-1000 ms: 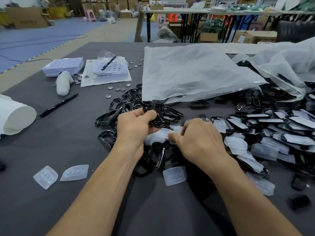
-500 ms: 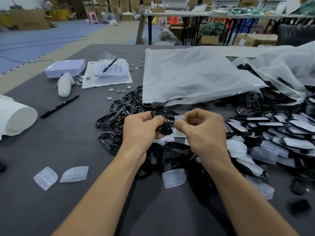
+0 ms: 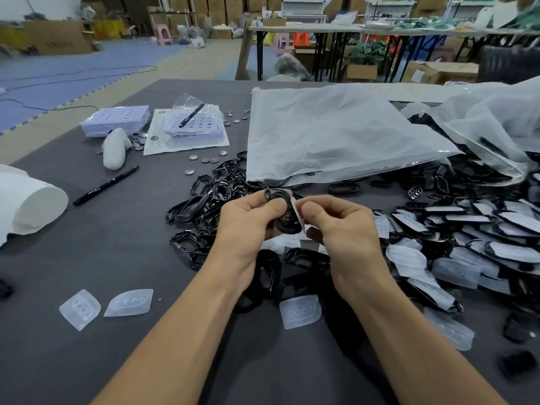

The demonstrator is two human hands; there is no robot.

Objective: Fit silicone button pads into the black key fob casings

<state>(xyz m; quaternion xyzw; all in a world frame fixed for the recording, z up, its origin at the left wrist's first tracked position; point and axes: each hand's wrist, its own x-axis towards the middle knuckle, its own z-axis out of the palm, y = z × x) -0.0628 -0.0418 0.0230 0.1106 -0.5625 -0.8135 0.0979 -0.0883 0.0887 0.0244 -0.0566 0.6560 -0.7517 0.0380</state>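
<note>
My left hand (image 3: 248, 223) grips a black key fob casing (image 3: 285, 213) held on edge above the table. My right hand (image 3: 342, 226) pinches a translucent silicone button pad (image 3: 299, 214) right against the casing's open side. A heap of empty black casings (image 3: 210, 197) lies just beyond and under my hands. Loose silicone pads lie in front: one (image 3: 301, 311) below my wrists, two more (image 3: 128, 302) at the lower left. To the right spreads a pile of casings with pads fitted (image 3: 473, 229).
A large clear plastic bag (image 3: 336, 135) lies flat behind the heaps, another crumpled bag (image 3: 496, 118) at the far right. A black pen (image 3: 105, 185), white paper roll (image 3: 26, 206), coin cells (image 3: 204, 160) and perforated white trays (image 3: 117, 119) occupy the left of the grey table (image 3: 87, 252).
My right hand picked a silicone pad from the pile and lifted it. Both hands rose off the heap and came together, the pad now against the casing.
</note>
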